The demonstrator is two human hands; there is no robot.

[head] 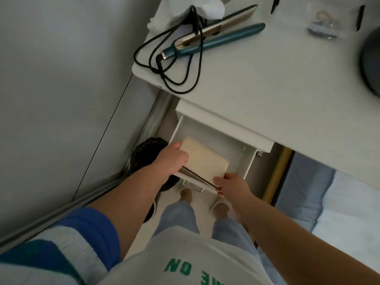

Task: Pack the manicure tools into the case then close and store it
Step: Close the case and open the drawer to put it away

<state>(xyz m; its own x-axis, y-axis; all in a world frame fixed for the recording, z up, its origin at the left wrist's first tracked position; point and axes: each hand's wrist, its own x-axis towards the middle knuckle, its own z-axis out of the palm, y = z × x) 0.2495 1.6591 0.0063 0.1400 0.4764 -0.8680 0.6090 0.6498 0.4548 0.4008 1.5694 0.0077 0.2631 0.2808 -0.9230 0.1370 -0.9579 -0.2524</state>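
Note:
A cream, closed manicure case (202, 159) with a dark zip edge hangs over the open white drawer (236, 149) under the desk. My left hand (171, 159) grips the case's left end, thumb on top. At its near right corner, my right hand (229, 185) pinches the case at the drawer's front edge. The inside of the case is hidden.
The white desk (257, 79) above carries a teal hair straightener (218, 39) with a looped black cord, crumpled paper and a dark round object at the right edge. A black woven basket (146, 153) stands on the floor left of the drawer. A bed lies to the right.

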